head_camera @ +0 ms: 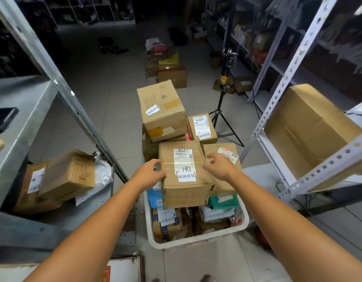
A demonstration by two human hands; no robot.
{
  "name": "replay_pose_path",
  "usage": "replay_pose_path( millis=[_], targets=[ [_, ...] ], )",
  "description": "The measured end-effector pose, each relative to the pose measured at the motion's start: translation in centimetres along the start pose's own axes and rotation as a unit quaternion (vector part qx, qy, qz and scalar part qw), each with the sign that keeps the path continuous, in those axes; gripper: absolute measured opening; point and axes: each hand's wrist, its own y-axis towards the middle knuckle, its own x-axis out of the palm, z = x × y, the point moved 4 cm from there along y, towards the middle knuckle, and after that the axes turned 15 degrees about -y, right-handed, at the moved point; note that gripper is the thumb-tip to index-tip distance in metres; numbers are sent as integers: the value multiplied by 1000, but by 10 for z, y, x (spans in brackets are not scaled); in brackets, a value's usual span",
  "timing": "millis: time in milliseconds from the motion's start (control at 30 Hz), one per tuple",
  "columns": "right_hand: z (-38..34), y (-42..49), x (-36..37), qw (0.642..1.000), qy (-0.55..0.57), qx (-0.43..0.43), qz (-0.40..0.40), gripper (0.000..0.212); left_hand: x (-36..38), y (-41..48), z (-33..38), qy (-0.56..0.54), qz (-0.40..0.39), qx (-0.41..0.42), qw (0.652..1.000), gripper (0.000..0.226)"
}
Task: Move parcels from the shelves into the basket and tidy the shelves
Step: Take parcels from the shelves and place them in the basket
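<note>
A white plastic basket [196, 240] on the floor between two shelf racks is piled with parcels. On top lies a brown cardboard box [186, 192] with white labels. My left hand [149, 170] is at the box's left top edge, fingers loosely bent and touching it. My right hand [218, 164] is over its right edge, fingers spread, not clasping it. Behind it are a large box [161, 110], a small labelled box [202, 127] and another box [223, 148]. Small parcels fill the basket underneath.
The left shelf holds brown boxes [68, 176] and a white poly bag [101, 171]; a black flat object [5, 119] lies on the level above. A big open carton [310, 131] sits on the right rack. A black tripod stand [223, 98] and more floor parcels [170, 68] stand beyond.
</note>
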Motion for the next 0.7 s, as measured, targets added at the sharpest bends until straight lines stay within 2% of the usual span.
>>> replay_pose_path(
  millis=[300,433,700],
  targets=[
    [10,-29,-41,998,-34,10,52,56,-2,-7,55,102,-8,65,993,57],
    [19,-45,-53,997,-28,19,76,46,4,-5,78,126,-19,101,987,55],
    [47,-47,-31,993,-44,70,83,56,26,-1,72,129,-59,115,983,56]
  ],
)
